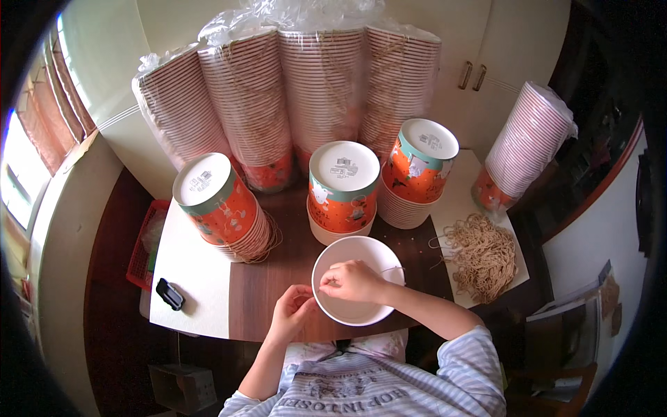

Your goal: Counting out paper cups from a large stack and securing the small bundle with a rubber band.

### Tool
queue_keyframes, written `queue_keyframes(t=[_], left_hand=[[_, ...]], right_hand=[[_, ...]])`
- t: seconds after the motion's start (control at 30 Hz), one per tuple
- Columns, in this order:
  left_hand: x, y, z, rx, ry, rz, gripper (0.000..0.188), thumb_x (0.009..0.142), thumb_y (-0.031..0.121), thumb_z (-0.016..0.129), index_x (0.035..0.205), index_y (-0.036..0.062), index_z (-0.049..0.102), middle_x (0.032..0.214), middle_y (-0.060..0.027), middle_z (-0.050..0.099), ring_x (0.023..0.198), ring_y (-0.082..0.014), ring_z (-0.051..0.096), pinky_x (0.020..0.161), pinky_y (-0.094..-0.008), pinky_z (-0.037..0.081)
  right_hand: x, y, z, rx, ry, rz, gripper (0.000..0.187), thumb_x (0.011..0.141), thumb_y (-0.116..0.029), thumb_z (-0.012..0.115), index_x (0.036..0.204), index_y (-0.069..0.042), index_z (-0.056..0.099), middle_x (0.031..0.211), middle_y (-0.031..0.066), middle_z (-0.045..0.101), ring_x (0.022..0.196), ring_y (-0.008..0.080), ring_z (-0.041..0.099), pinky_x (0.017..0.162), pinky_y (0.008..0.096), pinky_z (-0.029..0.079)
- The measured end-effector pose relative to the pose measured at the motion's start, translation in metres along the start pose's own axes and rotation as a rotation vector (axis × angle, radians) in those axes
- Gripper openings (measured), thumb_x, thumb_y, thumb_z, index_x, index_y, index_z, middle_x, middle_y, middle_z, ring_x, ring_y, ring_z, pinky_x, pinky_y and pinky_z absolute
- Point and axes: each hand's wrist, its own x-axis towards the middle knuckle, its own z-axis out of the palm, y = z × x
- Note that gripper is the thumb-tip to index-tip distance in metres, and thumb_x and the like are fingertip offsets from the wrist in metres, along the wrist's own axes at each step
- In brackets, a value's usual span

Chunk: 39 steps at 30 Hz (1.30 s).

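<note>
A white-lined paper bucket point(365, 306) stands mouth up near the table's front edge, right before me. My right hand point(353, 280) reaches across its mouth, fingers pinched together just inside the left rim. What sits between those fingertips is too small to make out. Against the outside of that same rim is my left hand point(292, 311), its fingers curled and thumb drawn in; whatever they grip is hidden. A thin cord point(393, 269) shows at the bucket's right rim, beyond my right wrist.
Upside-down stacks of orange printed buckets point(344, 201) stand just behind, left and right. Tall plastic-wrapped bucket stacks point(323, 90) line the back, with another wrapped stack point(531, 142) at far right. A tangled heap of beige cords point(483, 257) lies right; a small black tray point(169, 295) lies left.
</note>
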Motion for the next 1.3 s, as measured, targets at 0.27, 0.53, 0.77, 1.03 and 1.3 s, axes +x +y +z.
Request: queue_keyframes(t=[0.27,0.53,0.77,1.03,1.3], left_hand=[[0.003,0.000,0.008,0.419,0.188,0.228,0.006,0.080,0.001,0.058,0.085,-0.0015,0.057,0.079,-0.0055,0.058,0.068,-0.0095,0.058,0.057,-0.0220,0.048],[0.003,-0.004,-0.001,0.163,0.115,0.065,0.003,0.078,0.001,0.056,0.081,0.0002,0.055,0.077,-0.0013,0.056,0.065,-0.0074,0.053,0.058,-0.0188,0.043],[-0.002,0.017,-0.033,-0.533,-0.156,-0.028,0.003,0.075,0.006,0.051,0.073,0.0045,0.053,0.097,-0.0076,0.053,0.092,-0.0149,0.049,0.084,-0.0270,0.035],[0.002,0.073,-0.024,-0.638,-0.323,0.099,0.005,0.083,0.006,0.049,0.080,0.0042,0.052,0.081,-0.0077,0.059,0.083,-0.0182,0.054,0.084,-0.0301,0.039],[0.021,0.069,0.014,0.101,-0.191,0.093,0.017,0.081,0.005,0.060,0.095,-0.0028,0.058,0.086,-0.0026,0.058,0.075,-0.0059,0.053,0.069,-0.0196,0.044]], right_hand=[[0.000,0.002,0.002,0.010,-0.013,-0.021,0.016,0.073,-0.023,0.060,0.075,-0.008,0.065,0.072,0.0098,0.062,0.069,0.0280,0.060,0.064,0.0391,0.047],[0.001,0.001,0.003,0.004,-0.058,-0.003,0.016,0.073,-0.023,0.059,0.077,-0.008,0.065,0.071,0.0079,0.062,0.067,0.0245,0.061,0.063,0.0372,0.048],[-0.004,-0.001,-0.007,-0.054,-0.194,0.020,0.023,0.073,-0.025,0.061,0.091,-0.011,0.060,0.069,0.0044,0.060,0.063,0.0200,0.060,0.059,0.0333,0.045],[-0.016,-0.019,-0.040,-0.095,-0.315,0.139,0.027,0.076,-0.024,0.060,0.095,-0.009,0.048,0.075,0.0069,0.061,0.068,0.0241,0.060,0.061,0.0354,0.045],[-0.021,-0.027,-0.047,0.262,-0.045,-0.086,0.013,0.083,-0.004,0.050,0.095,-0.004,0.046,0.076,0.0077,0.059,0.069,0.0181,0.060,0.064,0.0286,0.047]])
